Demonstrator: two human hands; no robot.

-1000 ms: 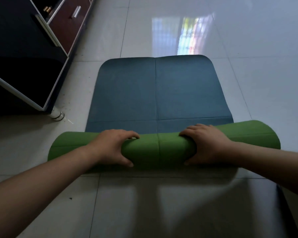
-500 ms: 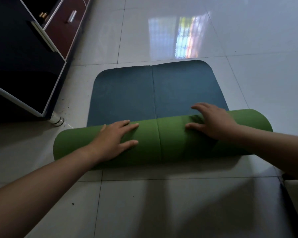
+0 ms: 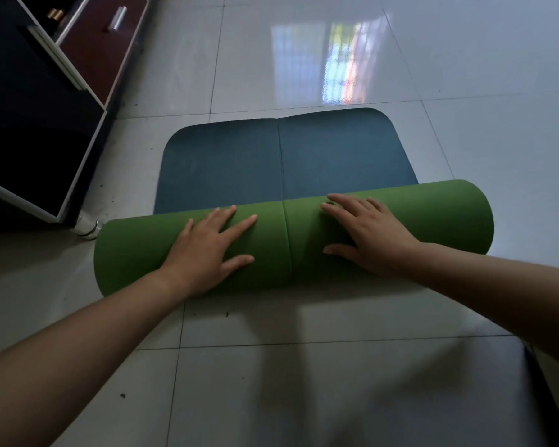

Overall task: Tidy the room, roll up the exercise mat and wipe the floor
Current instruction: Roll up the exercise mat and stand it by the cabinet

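**While the flat end waits, both palms sit on the roll**

As the mat (image 3: 449,214) lies on the tiled floor (image 3: 465,75), most of it is wound into a fat green roll (image 3: 136,253). It runs left to right across the view, with its right end a touch further away. Left hand (image 3: 207,253) is flat on top, left of the centre seam (image 3: 286,233), fingers straight and spread, gripping nothing. Right hand (image 3: 371,240) matches it on the other side, fingers wide, tips at the roll's far crest and reaching slightly further forward.

Dead ahead of the fingertips, touching the roll, lies the blue flat end (image 3: 271,166). So the push, I'd say, goes straight away from the body, even on both sides or the roll skews. Dark cabinet (image 3: 29,124) stands to the left, its foot just beside the roll's left end. No brand, label or writing can be read anywhere.
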